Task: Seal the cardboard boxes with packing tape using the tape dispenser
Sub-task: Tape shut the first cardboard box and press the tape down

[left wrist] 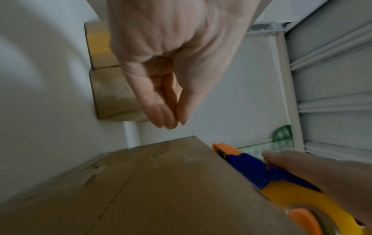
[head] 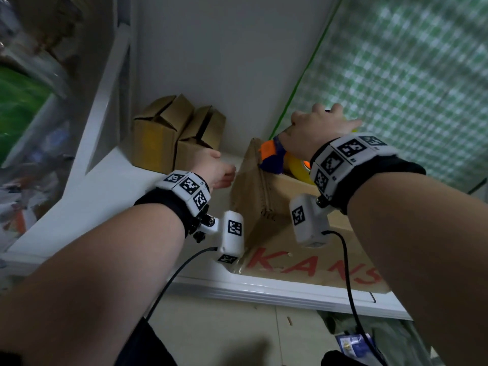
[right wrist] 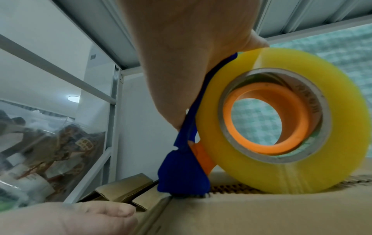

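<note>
right hand [right wrist: 181,63] grips tape dispenser [right wrist: 185,167] | yellow tape roll [right wrist: 281,120] rests on cardboard box [right wrist: 261,214]

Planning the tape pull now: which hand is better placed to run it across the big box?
Right. The right hand already grips the tape dispenser on the big box; the left hand holds nothing.

Storeroom: white metal shelving [head: 79,180], cardboard boxes [head: 155,133], bagged goods [right wrist: 40,151].

Right hand [head: 318,133] gripping the tape dispenser [right wrist: 185,168]; left hand [left wrist: 171,63] just beside it, fingers loosely together, holding nothing.
</note>
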Demonstrator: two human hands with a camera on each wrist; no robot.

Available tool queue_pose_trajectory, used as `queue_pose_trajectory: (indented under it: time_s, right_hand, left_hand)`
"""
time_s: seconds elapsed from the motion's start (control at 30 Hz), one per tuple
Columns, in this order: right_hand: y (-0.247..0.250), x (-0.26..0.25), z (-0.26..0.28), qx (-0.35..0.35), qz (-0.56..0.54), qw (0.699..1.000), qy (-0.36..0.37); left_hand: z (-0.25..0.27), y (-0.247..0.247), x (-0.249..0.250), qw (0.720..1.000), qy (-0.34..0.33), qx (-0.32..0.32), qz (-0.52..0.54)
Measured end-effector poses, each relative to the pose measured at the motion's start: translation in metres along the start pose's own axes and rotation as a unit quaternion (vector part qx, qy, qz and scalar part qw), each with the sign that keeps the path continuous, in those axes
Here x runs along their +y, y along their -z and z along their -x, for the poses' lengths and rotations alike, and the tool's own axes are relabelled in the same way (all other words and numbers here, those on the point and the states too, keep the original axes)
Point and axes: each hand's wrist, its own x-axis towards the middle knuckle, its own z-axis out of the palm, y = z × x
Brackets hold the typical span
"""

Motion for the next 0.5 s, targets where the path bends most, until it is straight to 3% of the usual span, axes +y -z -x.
queue_pose_trajectory:
  time_s: [0.5]
  right_hand:
    - [0.0,0.0,0.002,-0.002,0.011,1.0,0.017]
  left_hand:
    - [-0.008,-0.015,-0.004,0.988,-0.003,-0.053,-0.147]
